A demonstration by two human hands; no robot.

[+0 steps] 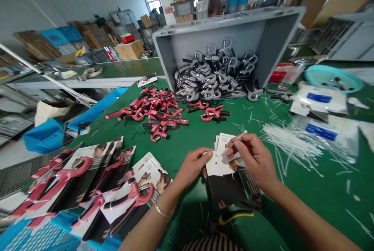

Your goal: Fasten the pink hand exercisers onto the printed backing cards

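My left hand (191,167) grips the left edge of a printed backing card (223,177), white at the top and black below, held just above the green table (204,142). My right hand (254,159) pinches a thin white cable tie (238,139) over the card's top. More cards (222,141) lie stacked under it. A pile of red hand grippers (154,113) lies beyond my left hand. A tipped grey crate (263,41) holds several grey hand grippers (210,76).
Carded red grippers (87,181) overlap at the left on a blue bin (35,237). Loose white cable ties (289,144) spread at the right, beside plastic bags (321,114) and a teal bowl (333,78). A person sits behind the crate. Boxes and shelves fill the background.
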